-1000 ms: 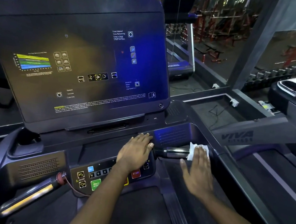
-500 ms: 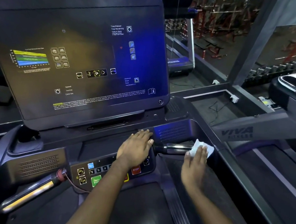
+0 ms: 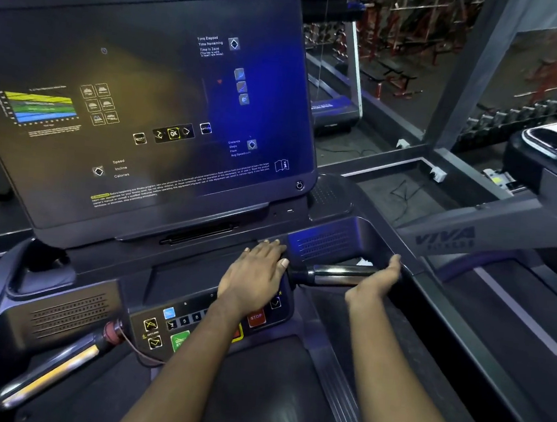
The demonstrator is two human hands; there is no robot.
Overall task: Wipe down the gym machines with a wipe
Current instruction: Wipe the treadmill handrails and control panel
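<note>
Since half a second ago, the right hand (image 3: 378, 279) has rolled from lying flat on top of the wipe (image 3: 364, 263) to cupping the outer end of the chrome handlebar (image 3: 339, 274), thumb raised. Only a white corner of the wipe shows, at about 11 o'clock from the palm, between the hand and the bar. The fingers are hidden behind the bar, so I cannot tell whether they pinch it. The left hand (image 3: 257, 270) lies spread and flat on the treadmill console (image 3: 195, 274), at 9 o'clock from the bar. The wipe is probably light, limp and damp. It is best bunched against the palm and wrapped round the bar, or it may slide off.
</note>
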